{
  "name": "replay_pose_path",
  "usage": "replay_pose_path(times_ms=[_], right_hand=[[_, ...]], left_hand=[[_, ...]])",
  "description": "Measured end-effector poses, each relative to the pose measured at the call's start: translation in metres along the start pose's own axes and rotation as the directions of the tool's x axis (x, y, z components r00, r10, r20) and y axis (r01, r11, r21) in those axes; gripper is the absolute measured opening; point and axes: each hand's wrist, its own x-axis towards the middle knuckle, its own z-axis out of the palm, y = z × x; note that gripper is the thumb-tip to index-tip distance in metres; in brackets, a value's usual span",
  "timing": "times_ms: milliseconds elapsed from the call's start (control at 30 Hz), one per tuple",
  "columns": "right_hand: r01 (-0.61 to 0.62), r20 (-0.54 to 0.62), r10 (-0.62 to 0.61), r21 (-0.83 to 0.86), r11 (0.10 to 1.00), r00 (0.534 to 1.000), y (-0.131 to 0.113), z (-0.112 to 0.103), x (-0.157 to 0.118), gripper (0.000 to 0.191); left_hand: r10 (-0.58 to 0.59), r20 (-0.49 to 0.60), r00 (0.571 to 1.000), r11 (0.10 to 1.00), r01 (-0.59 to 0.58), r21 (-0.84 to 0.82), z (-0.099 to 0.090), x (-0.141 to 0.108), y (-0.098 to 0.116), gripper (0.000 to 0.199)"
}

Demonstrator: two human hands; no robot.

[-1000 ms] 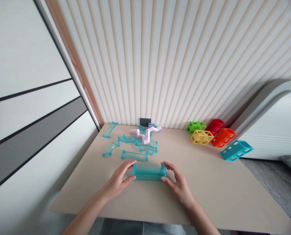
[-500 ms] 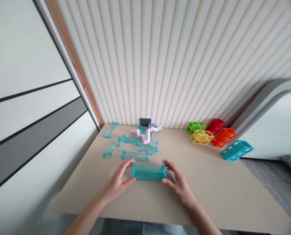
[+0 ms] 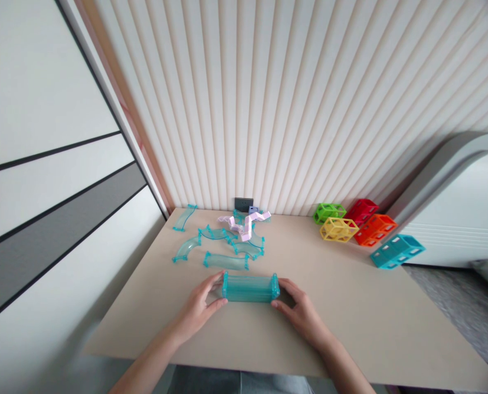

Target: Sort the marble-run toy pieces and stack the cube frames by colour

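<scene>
Near the front middle of the table, a neat stack of clear teal track pieces lies lengthwise from left to right. My left hand is curled around its left end, thumb at the front corner and fingers behind. At the right end my right hand grips in the same way, its fingertips partly hidden by the stack. Just beyond the stack lies a straight teal track piece. A curved teal piece rests to the left of that one.
Several more teal pieces lie farther back, near a pale pink zigzag piece. At the back right stand green, yellow, red, orange and blue lattice blocks. A ribbed wall borders the table's back.
The fingers of both hands have moved lower and closed in around the ends of the stack. The stack itself has hardly moved.
</scene>
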Motion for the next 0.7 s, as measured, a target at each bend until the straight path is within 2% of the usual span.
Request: replay_pose_path(times_ms=[167, 367, 567, 700], right_hand=[[-0.015, -0.012, 0.015, 0.003, 1.000, 1.000, 0.0005, 0.0001, -0.0010, 0.049], [-0.021, -0.012, 0.021, -0.012, 1.000, 1.000, 0.0010, 0.0016, -0.0011, 0.046], [-0.018, 0.005, 0.018, -0.012, 1.000, 1.000, 0.0008, 0.0014, -0.0001, 0.045], [-0.029, 0.018, 0.030, -0.054, 0.998, 0.999, -0.0010, 0.0020, -0.0004, 0.040]], left_hand=[[0.037, -0.032, 0.999, 0.996, -0.034, 0.083, 0.0003, -0.0008, -0.0005, 0.048], [0.073, -0.025, 0.997, 0.989, -0.069, 0.132, -0.0001, 0.0000, 0.0007, 0.047], [0.075, -0.045, 0.996, 0.975, -0.064, 0.212, 0.0008, -0.0007, 0.0017, 0.050], [0.051, -0.028, 0.998, 0.968, -0.043, 0.246, 0.0019, 0.0003, 0.0067, 0.043]])
